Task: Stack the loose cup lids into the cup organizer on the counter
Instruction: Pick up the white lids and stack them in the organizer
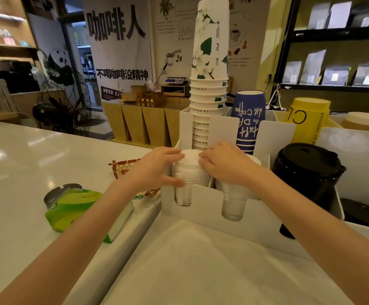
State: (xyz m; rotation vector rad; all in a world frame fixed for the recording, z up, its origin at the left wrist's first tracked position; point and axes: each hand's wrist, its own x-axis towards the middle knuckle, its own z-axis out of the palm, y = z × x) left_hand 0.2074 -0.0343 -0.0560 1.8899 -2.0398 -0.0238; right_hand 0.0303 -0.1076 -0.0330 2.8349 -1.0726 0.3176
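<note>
Pale worktop carries a white cup organizer near centre. Left hand and right hand both grip the white lid stack standing in its near-left compartment, fingers curled around the top.

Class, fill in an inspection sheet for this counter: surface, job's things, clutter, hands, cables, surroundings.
Surface: pale glossy counter, bare at far left.
Job's things: white lid stack in the white organizer, front left slot; second lid stack beside it; black lids further right.
Clutter: green packet; woven tray.
Hands: left hand and right hand both rest on the front left stack.
Cables: nothing seen on the counter.
Surroundings: tall paper cups, blue cups, yellow cups, fan, shelf bags.
</note>
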